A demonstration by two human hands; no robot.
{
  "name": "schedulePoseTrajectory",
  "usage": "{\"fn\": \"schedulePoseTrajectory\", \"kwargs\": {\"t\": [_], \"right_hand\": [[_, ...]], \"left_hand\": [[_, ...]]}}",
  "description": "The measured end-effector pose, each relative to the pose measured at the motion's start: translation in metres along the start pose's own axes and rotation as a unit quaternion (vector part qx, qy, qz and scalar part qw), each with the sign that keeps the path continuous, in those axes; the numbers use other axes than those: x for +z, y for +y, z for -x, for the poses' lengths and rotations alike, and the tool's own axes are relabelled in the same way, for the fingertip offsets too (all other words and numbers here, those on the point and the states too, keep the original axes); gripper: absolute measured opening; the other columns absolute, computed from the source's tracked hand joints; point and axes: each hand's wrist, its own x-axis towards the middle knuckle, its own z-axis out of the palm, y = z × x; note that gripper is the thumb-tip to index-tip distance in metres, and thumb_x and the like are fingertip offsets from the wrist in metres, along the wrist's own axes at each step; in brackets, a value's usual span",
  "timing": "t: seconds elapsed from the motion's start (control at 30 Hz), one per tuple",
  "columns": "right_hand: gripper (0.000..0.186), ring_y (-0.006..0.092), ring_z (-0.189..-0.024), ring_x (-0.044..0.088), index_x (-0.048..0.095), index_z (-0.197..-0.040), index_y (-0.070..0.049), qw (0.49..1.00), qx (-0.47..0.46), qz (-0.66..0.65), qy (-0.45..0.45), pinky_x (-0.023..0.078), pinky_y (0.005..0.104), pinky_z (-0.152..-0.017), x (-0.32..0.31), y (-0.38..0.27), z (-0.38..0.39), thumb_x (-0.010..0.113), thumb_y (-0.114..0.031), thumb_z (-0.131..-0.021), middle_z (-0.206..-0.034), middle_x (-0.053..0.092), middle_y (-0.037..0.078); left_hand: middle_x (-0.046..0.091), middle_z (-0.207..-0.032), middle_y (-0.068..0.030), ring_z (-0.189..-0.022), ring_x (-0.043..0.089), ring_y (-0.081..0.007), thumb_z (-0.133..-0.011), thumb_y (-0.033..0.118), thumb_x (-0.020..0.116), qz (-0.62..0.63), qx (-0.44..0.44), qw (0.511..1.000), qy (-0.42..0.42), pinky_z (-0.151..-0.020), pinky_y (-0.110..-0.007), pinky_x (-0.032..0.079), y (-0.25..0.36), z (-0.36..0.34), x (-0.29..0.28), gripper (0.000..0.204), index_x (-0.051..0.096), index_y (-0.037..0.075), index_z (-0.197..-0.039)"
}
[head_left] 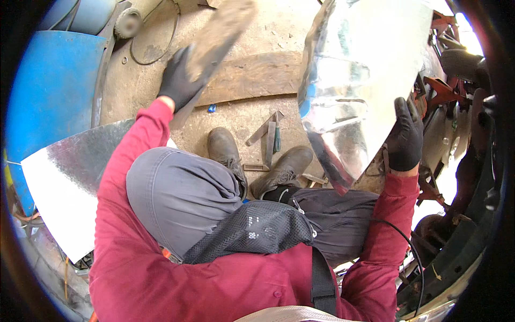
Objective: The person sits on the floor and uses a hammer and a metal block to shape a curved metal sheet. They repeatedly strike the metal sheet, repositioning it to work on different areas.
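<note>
My left hand [180,76] in a dark glove grips the edge of a worn, tan board [219,35], blurred and held slanting up toward the top of the view. My right hand [403,135], also gloved, holds the right edge of a large, shiny, bent metal sheet [366,67] with a pointed lower end. Between my boots on the floor lie a steel square-like tool [261,129] and a green-handled tool [277,137]. Another wooden plank [247,78] lies behind them, near a small blue item [212,108].
A blue plastic barrel [56,96] and another shiny sheet [64,188] stand at my left. A roller [129,22] and a wire loop [150,51] are at the upper left. Red stands [437,91], a tire [456,63] and piled metal parts crowd the right side.
</note>
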Motion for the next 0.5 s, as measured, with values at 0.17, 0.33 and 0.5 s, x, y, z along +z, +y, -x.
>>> {"fn": "schedulePoseTrajectory", "kwargs": {"t": [0.17, 0.33, 0.5], "right_hand": [[0.050, 0.0382, -0.117, 0.071, 0.065, -0.142, -0.001, 0.999, 0.022, 0.035, 0.017, 0.055, 0.0405, -0.102, -0.006, -0.002, -0.009, 0.060, 0.013, -0.094, -0.128, 0.071, 0.026], [0.043, 0.0401, -0.120, 0.069, 0.067, -0.139, 0.001, 0.993, -0.036, 0.110, -0.014, 0.055, 0.0434, -0.103, 0.002, 0.008, -0.003, 0.060, 0.009, -0.097, -0.130, 0.070, 0.026], [0.040, 0.0330, -0.107, 0.071, 0.067, -0.137, 0.002, 0.999, -0.004, 0.036, -0.029, 0.056, 0.0385, -0.095, 0.036, 0.010, -0.004, 0.059, 0.010, -0.098, -0.118, 0.071, 0.023]], "left_hand": [[0.052, -0.153, -0.0263, -0.133, 0.057, -0.0457, -0.083, 0.043, 0.083, -0.037, 0.076, 0.992, -0.094, -0.113, -0.050, 0.048, 0.072, -0.062, 0.033, 0.105, 0.030, 0.009, -0.166], [0.043, -0.162, -0.0277, -0.144, 0.047, -0.0465, -0.084, 0.047, 0.084, -0.047, -0.048, 0.956, -0.286, -0.120, -0.049, 0.042, 0.056, -0.042, 0.052, 0.118, 0.014, 0.007, -0.170], [0.046, -0.160, -0.0274, -0.149, 0.045, -0.0421, -0.086, 0.045, 0.084, 0.077, 0.015, 0.989, -0.124, -0.124, -0.044, 0.038, 0.009, -0.001, 0.067, 0.103, 0.032, 0.003, -0.165]]}}
